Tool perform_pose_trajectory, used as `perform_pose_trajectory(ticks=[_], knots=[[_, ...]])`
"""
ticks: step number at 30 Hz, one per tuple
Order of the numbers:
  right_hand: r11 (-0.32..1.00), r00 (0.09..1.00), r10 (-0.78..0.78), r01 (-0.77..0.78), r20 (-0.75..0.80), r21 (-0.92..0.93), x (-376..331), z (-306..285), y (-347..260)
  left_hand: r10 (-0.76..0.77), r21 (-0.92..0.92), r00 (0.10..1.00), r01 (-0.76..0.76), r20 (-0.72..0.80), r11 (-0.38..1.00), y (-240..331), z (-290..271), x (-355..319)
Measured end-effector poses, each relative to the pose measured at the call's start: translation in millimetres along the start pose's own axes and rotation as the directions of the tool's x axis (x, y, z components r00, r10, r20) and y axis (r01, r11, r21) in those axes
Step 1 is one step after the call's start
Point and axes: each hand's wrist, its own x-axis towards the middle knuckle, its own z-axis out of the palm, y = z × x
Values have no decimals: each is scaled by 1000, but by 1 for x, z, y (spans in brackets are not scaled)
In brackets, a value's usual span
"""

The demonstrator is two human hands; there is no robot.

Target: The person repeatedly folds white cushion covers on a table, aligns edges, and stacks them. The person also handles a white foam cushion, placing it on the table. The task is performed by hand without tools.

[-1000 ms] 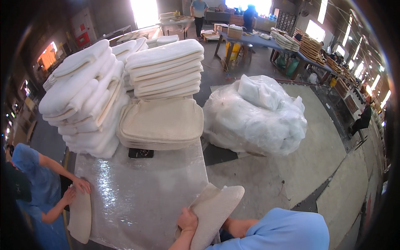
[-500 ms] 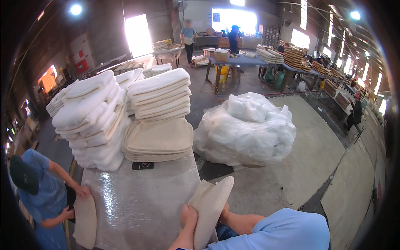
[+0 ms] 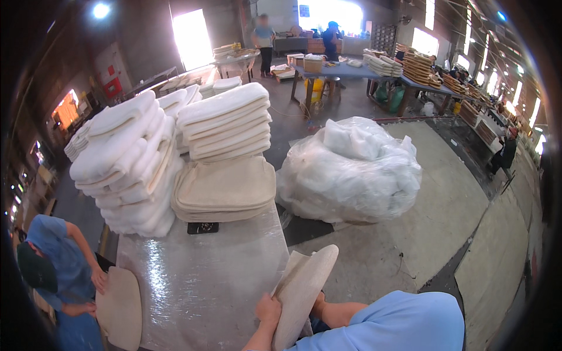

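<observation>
Upright and tilted at the table's near right edge is a beige seat cushion (image 3: 304, 292), rounded along its upper end. My left hand (image 3: 268, 309) is closed on its left side, knuckles showing. On the opposite side, my right hand (image 3: 318, 305) grips it too, its fingers mostly hidden behind the cushion. Farther up the table lies a neat pile of flat beige cushions (image 3: 225, 186), with a stack of thick white padded pieces (image 3: 225, 120) behind it. A small black object (image 3: 202, 228) sits just in front of the beige pile.
The table top (image 3: 199, 281) has a shiny plastic covering. At left, a co-worker in blue (image 3: 64, 275) handles another beige cushion (image 3: 120, 307). A tall white padded stack (image 3: 126, 164) stands at far left. On the floor to the right rests a big clear plastic bundle (image 3: 351, 169).
The cushion in my hands tips slightly further to the right. The co-worker leans down and turns their cushion so more of its flat face shows. My view shifts slightly.
</observation>
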Motion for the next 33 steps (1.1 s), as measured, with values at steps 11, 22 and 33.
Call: perform_pose_trajectory(ticks=[11, 22, 33], knots=[[941, 990, -4, 52, 144, -335, 4, 3, -10, 32, 25, 989, -28, -145, 999, -18, 15, 10], [874, 896, 407, -325, -179, 360, -11, -129, -2, 152, 50, 982, -147, -110, 988, -18, -7, 5], [278, 546, -624, 823, 558, -495, -104, -176, -172, 368, 63, 923, -376, 111, 925, -45, -23, -7]])
